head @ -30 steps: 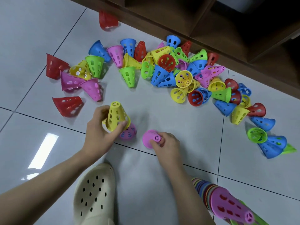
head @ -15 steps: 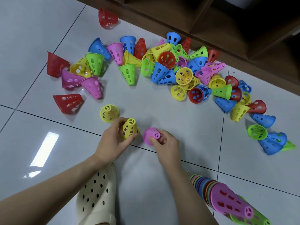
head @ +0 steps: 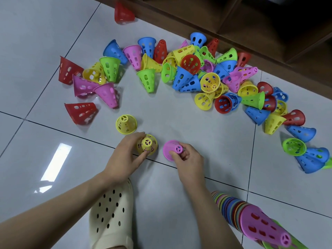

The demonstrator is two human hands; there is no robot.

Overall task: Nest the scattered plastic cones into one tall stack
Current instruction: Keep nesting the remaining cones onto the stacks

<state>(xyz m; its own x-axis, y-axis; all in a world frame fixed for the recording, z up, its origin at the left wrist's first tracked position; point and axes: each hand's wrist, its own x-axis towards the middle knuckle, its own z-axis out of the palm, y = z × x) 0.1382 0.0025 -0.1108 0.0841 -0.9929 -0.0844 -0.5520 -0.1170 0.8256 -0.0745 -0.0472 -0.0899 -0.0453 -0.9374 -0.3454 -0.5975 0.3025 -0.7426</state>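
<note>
The left hand (head: pixel 124 157) pinches an upright yellow perforated plastic cone (head: pixel 147 144) on the floor; the right hand (head: pixel 188 159) pinches a pink perforated plastic cone (head: pixel 171 150) by its tip, likely to nest them.

The ground is covered by a glossy pale grey tiled floor (head: pixel 179 123), divided by thin dark grout lines. A bright strip of light (head: pixel 55 162) is reflected at the left — elongated, slanted. A dark brown wooden shelving unit (head: pixel 251 24) is set along the top edge.
</note>
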